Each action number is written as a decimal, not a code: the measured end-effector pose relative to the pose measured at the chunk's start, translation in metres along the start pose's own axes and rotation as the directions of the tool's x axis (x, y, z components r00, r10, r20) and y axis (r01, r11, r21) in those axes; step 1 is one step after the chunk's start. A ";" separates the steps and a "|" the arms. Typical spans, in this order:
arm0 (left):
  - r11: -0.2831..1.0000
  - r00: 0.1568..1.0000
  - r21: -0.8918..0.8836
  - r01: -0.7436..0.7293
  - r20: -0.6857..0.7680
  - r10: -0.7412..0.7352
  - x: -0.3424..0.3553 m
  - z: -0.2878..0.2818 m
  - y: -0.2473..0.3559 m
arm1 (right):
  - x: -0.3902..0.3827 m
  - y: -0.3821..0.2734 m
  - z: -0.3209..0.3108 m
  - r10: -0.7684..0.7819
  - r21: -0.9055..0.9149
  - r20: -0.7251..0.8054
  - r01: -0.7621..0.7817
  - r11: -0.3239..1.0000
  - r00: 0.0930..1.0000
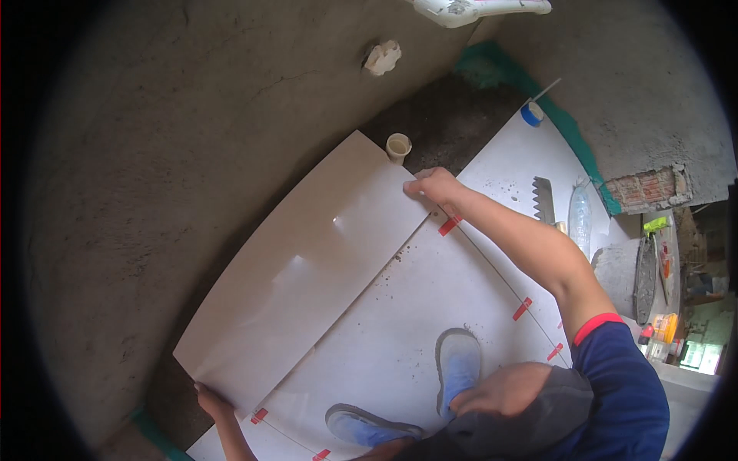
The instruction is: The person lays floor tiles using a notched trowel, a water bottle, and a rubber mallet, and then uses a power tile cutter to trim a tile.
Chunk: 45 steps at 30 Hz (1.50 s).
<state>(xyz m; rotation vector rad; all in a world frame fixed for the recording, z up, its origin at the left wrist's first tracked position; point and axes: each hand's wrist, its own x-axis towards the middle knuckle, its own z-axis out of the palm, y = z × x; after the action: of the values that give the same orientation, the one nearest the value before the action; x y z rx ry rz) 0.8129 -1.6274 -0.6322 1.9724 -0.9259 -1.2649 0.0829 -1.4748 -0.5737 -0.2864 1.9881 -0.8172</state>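
Observation:
A large, glossy off-white tile (307,261) lies lengthwise beside the wall, held at its two ends. My left hand (211,401) is closed on its near end, the fingers partly hidden at the edge. My right hand (436,188) grips the far end, close to an upright white pipe stub (398,147). The tile's long right edge runs along the laid white floor tiles (384,323), partly covering the dark ground by the wall. I cannot tell how far it is off the ground. Red levelling wedges (523,309) sit along the floor joints.
Bare plaster wall (154,154) rises at the left. On the right lie a notched trowel (543,201), a clear plastic bottle (580,219), a blue roll of tape (532,114) and a mortar-smeared grey container (617,273). My blue shoes (459,369) stand on the laid tiles.

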 end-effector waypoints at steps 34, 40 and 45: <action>0.388 0.842 0.789 -0.477 0.284 0.458 0.087 -0.009 -0.015 | 0.036 -0.003 -0.006 -0.285 -0.794 0.102 0.251 0.553 0.953; 0.093 0.840 0.893 -0.440 0.373 0.394 0.091 -0.008 -0.005 | 0.036 -0.001 0.000 -0.272 -0.834 0.052 0.192 0.518 0.961; -0.024 0.777 0.848 -0.529 0.496 0.388 0.118 -0.024 -0.015 | 0.033 -0.003 0.001 -0.260 -0.848 0.051 0.180 0.498 0.964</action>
<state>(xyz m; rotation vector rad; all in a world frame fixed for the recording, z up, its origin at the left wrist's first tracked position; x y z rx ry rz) 0.8739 -1.7118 -0.6940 1.9504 -2.7633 -0.1739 0.0662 -1.4943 -0.5943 -1.1222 2.3338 0.1088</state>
